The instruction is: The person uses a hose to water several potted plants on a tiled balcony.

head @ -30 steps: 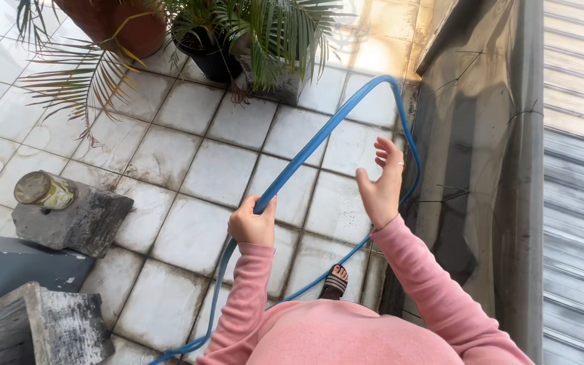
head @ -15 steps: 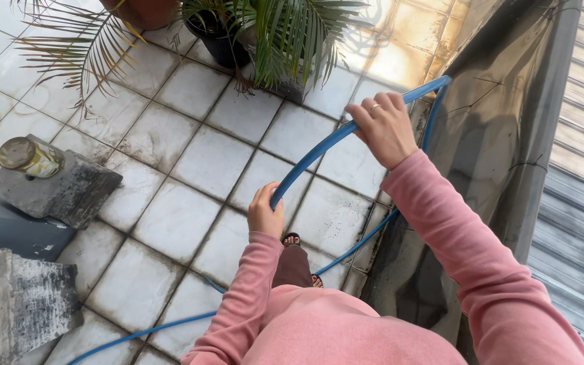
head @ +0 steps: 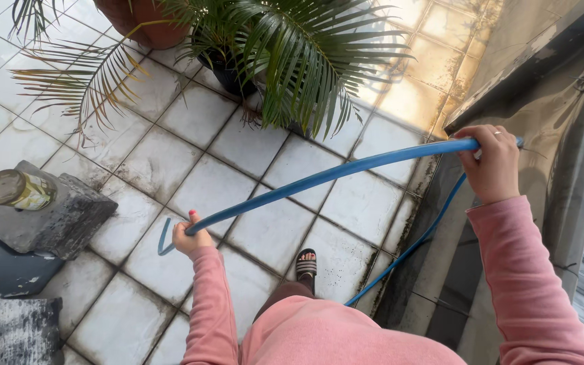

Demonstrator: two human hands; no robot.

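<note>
Hose (head: 332, 174), blue, stretched between both hands above tiled floor (head: 204, 182).
Left hand (head: 190, 238) grip closed near hose end; right hand (head: 491, 162) grip closed further along, beside wall (head: 555, 108). Judgement: keep span taut, avoid palm plant (head: 299, 61).

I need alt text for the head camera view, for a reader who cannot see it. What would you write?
Seen from above, a person in pink sleeves holds a blue hose stretched between both hands: left hand near its end, right hand by a dark wall. Below lie a white tiled floor, potted palms and a can on a grey block.
</note>
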